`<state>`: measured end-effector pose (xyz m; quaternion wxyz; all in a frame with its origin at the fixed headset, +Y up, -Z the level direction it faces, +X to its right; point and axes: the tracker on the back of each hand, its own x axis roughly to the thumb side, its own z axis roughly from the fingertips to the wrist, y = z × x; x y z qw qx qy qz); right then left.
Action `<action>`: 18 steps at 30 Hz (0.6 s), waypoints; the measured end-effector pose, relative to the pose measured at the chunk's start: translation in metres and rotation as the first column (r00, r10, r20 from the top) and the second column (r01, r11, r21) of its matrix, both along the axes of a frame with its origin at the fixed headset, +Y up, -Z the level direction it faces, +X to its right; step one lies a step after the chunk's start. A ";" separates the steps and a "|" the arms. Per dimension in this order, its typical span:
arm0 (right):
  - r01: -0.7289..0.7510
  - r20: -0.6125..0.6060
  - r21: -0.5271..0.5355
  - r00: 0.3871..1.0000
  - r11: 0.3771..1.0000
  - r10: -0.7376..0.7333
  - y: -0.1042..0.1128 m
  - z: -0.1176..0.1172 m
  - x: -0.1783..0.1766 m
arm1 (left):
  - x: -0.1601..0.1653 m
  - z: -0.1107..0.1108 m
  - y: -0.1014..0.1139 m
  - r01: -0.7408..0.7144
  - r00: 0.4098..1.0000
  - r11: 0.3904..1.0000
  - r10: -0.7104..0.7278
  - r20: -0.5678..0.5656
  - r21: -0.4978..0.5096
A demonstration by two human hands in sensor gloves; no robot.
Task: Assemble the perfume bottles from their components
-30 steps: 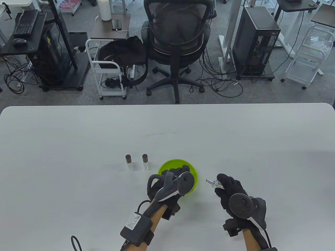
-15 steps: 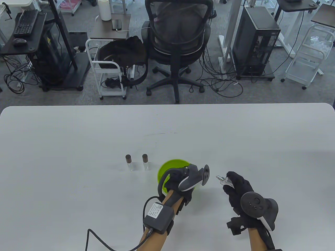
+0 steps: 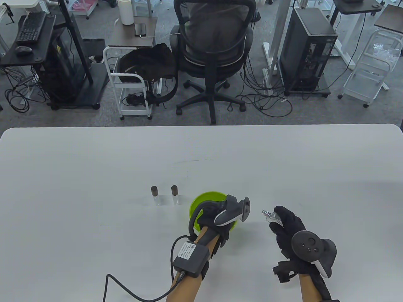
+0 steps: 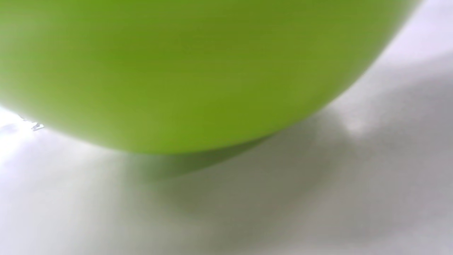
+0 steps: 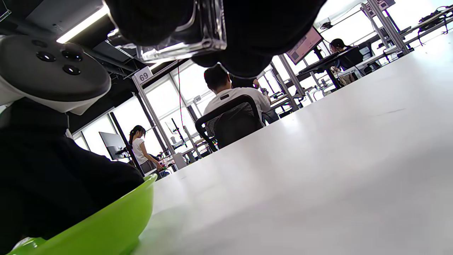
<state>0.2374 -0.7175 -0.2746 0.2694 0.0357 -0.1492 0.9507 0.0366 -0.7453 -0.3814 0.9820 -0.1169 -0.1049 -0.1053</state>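
My left hand point(image 3: 207, 219) reaches down into the green bowl point(image 3: 201, 201); its tracker point(image 3: 231, 211) covers the fingers, so what they do is hidden. The left wrist view shows only the bowl's outer wall point(image 4: 184, 74) close up. To the right, my right hand point(image 3: 285, 224) holds a clear glass perfume bottle point(image 3: 269, 216) above the table, its spray nozzle pointing up and left. In the right wrist view the fingers point(image 5: 254, 32) curl round that bottle point(image 5: 184, 33). Two capped bottles point(image 3: 154, 195) point(image 3: 175, 194) stand upright left of the bowl.
The white table point(image 3: 94, 163) stretches wide on all sides of the bowl. An office chair point(image 3: 214, 53) with a seated person stands beyond the far edge. A cable point(image 3: 135, 292) trails from my left forearm across the near table.
My left hand rolled over inside the bowl, its tracker turning onto its side, and the forearm swung right. The right hand with the bottle shifted slightly right. Both are almost still over the last half second.
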 end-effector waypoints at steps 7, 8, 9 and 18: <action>-0.006 -0.008 -0.004 1.000 1.000 0.006 -0.001 0.000 -0.002 | -0.010 0.008 0.013 -0.097 0.995 0.990 0.094 0.027 0.101; -0.006 -0.012 -0.005 1.000 1.000 0.006 -0.002 0.000 -0.003 | -0.012 0.012 0.018 -0.119 0.993 0.986 0.115 0.039 0.120; -0.006 -0.014 -0.006 1.000 1.000 0.006 -0.002 0.000 -0.004 | -0.013 0.014 0.022 -0.138 0.990 0.981 0.132 0.049 0.134; -0.013 -0.061 -0.012 0.998 1.000 0.013 -0.004 0.002 -0.017 | -0.040 0.045 0.055 -0.394 0.919 0.886 0.369 0.141 0.245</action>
